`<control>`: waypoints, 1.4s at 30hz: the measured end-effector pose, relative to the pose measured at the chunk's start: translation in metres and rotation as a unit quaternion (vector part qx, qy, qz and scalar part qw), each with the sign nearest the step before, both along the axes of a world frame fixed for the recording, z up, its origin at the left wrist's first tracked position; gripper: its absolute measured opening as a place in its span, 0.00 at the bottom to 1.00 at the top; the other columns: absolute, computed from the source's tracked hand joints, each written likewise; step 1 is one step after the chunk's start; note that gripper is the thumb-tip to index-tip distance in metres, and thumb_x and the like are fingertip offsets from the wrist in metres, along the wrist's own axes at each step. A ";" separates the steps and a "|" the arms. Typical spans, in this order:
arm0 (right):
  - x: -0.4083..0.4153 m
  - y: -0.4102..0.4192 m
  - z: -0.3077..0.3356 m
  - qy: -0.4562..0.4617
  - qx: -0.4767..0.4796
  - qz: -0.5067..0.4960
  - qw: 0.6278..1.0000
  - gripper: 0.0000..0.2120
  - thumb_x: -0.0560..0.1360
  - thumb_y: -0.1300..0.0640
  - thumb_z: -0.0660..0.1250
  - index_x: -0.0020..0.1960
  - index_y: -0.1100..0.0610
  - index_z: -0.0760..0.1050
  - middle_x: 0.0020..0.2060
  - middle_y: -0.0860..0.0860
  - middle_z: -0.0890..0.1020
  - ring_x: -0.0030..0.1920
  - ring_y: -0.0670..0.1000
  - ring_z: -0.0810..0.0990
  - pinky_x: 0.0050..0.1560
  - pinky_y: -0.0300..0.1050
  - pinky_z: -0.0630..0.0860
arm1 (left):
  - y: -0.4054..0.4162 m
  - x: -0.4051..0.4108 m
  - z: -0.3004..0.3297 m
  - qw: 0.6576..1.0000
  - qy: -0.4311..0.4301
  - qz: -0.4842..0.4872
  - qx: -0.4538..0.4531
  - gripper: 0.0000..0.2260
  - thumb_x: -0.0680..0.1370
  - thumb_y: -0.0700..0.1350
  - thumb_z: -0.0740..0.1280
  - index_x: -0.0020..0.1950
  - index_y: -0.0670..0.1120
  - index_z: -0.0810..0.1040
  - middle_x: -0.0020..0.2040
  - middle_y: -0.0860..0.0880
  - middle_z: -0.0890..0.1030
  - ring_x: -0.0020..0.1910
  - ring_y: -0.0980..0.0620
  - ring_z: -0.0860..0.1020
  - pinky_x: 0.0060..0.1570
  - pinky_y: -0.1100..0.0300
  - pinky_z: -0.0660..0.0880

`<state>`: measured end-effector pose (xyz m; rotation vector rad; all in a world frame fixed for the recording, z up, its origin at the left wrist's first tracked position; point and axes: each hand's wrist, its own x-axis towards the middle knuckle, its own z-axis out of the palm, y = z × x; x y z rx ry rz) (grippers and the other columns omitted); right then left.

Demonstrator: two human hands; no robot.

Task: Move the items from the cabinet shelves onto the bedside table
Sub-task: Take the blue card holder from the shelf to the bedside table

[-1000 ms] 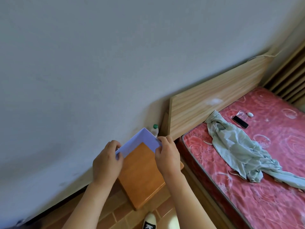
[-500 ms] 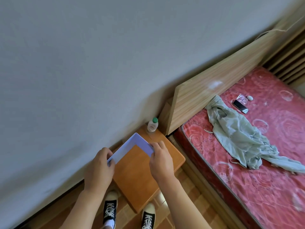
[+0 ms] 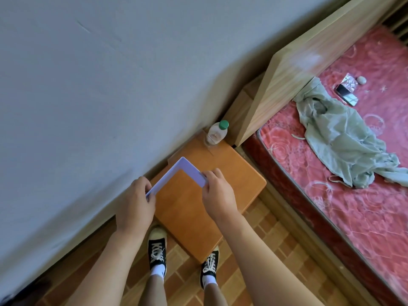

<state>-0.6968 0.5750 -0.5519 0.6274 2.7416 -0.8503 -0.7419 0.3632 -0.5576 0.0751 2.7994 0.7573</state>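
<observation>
I hold a pale lilac L-shaped frame piece (image 3: pixel 189 171) over the orange wooden bedside table (image 3: pixel 238 173). My left hand (image 3: pixel 135 206) grips its left end near the wall. My right hand (image 3: pixel 217 196) pinches its right end above the tabletop. A small clear bottle with a green cap (image 3: pixel 216 133) stands at the table's far corner by the headboard. I cannot tell whether the frame touches the tabletop. No cabinet is in view.
A grey wall (image 3: pixel 110 85) runs along the table's left. The wooden headboard (image 3: pixel 309 56) and a bed with a red mattress (image 3: pixel 353 195) lie to the right, with a green cloth (image 3: pixel 344 138) and a phone (image 3: pixel 346 94) on it. My shoes (image 3: pixel 157 250) stand on the brick-pattern floor.
The view has tilted downward, so the table, floor and my shoes now show. Both hands keep their hold on the lilac frame, which has come lower over the tabletop.
</observation>
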 end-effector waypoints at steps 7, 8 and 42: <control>-0.006 -0.009 -0.063 0.036 -0.009 -0.022 0.999 0.17 0.83 0.64 0.61 0.69 0.56 0.78 0.54 0.47 0.75 0.43 0.52 0.78 0.41 0.50 0.77 | -0.009 -0.014 -0.061 1.000 0.003 -0.010 -0.014 0.10 0.77 0.36 0.70 0.46 0.48 0.71 0.41 0.50 0.75 0.30 0.44 0.73 0.27 0.58 0.63; -0.007 -0.010 -0.070 0.043 -0.012 -0.024 0.999 0.16 0.83 0.64 0.61 0.69 0.56 0.78 0.54 0.46 0.75 0.42 0.51 0.77 0.40 0.48 0.76 | -0.010 -0.015 -0.067 1.000 0.009 -0.011 -0.013 0.10 0.77 0.36 0.70 0.46 0.48 0.71 0.40 0.50 0.75 0.30 0.45 0.72 0.28 0.58 0.62; -0.021 -0.018 -0.148 0.123 -0.032 -0.044 0.991 0.15 0.82 0.65 0.62 0.65 0.57 0.81 0.52 0.47 0.77 0.42 0.48 0.76 0.39 0.40 0.71 | -0.011 -0.024 -0.137 0.998 0.040 0.041 0.007 0.09 0.77 0.35 0.69 0.47 0.47 0.73 0.44 0.48 0.78 0.39 0.42 0.75 0.36 0.52 0.70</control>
